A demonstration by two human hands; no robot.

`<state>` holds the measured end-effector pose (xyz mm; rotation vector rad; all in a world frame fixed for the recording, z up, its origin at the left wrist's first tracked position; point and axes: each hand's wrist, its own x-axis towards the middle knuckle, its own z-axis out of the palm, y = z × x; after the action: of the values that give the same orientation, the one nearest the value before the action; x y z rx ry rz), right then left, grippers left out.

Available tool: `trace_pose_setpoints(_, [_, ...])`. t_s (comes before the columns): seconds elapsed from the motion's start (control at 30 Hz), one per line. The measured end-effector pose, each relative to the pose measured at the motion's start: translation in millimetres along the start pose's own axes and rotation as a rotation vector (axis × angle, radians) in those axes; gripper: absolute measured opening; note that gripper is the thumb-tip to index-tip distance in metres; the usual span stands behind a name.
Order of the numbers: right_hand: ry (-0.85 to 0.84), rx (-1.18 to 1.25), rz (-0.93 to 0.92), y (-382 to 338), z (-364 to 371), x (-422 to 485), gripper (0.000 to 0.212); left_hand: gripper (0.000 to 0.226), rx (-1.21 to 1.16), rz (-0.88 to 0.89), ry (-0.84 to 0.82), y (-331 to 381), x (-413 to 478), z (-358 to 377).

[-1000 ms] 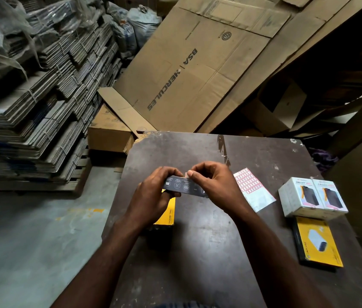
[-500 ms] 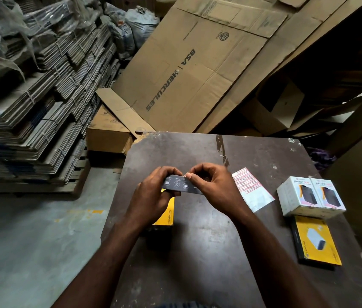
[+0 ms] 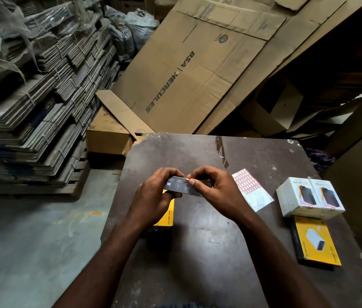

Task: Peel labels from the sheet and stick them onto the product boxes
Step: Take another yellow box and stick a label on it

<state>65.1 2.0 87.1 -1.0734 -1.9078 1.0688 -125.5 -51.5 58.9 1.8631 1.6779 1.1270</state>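
Note:
Both hands hold a dark grey product box (image 3: 179, 186) edge-up above the dark table (image 3: 209, 252). My left hand (image 3: 153, 196) grips its left end. My right hand (image 3: 214, 192) holds the right end, thumb and forefinger pinched at the top edge on a small white label (image 3: 186, 178). The label sheet (image 3: 250, 190), with red-bordered stickers, lies flat on the table just right of my right hand. A yellow box (image 3: 167, 216) lies under my left hand, mostly hidden.
Two white boxes (image 3: 309, 196) stand side by side at the right, with a flat yellow box (image 3: 315, 241) in front of them. Flattened cartons (image 3: 186, 70) lean behind the table. Bundled cardboard stacks (image 3: 31, 107) fill the left. The grey floor (image 3: 31, 241) lies to the left.
The hands and the grey box have stayed almost in place. My right thumb and forefinger have shifted slightly left along the box's top edge.

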Motion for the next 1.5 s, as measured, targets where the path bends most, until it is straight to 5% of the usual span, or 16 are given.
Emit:
trace_pose_setpoints(0.4, [-0.003,0.063,-0.019,0.8,0.4,-7.4,0.028,0.040,0.033,0.023,-0.017,1.3,-2.4,-3.5])
trace_pose_setpoints(0.73, [0.072,0.071,0.050,1.2,10.7,0.1,0.010,0.038,0.100,0.041,-0.030,8.3,-2.1,-5.6])
trace_pose_setpoints(1.07, [0.001,-0.026,-0.105,10.1,4.3,-5.9,0.009,0.034,0.121,0.096,-0.038,6.5,-4.4,-3.0])
trace_pose_setpoints(1.3, [-0.151,0.120,0.031,13.2,-6.3,-8.4,0.027,0.040,0.112,0.131,-0.015,1.3,-5.2,1.0])
trace_pose_setpoints(1.5, [-0.019,0.278,0.106,18.3,6.9,-7.7,0.018,0.038,0.130,0.166,-0.016,2.4,-4.5,1.5])
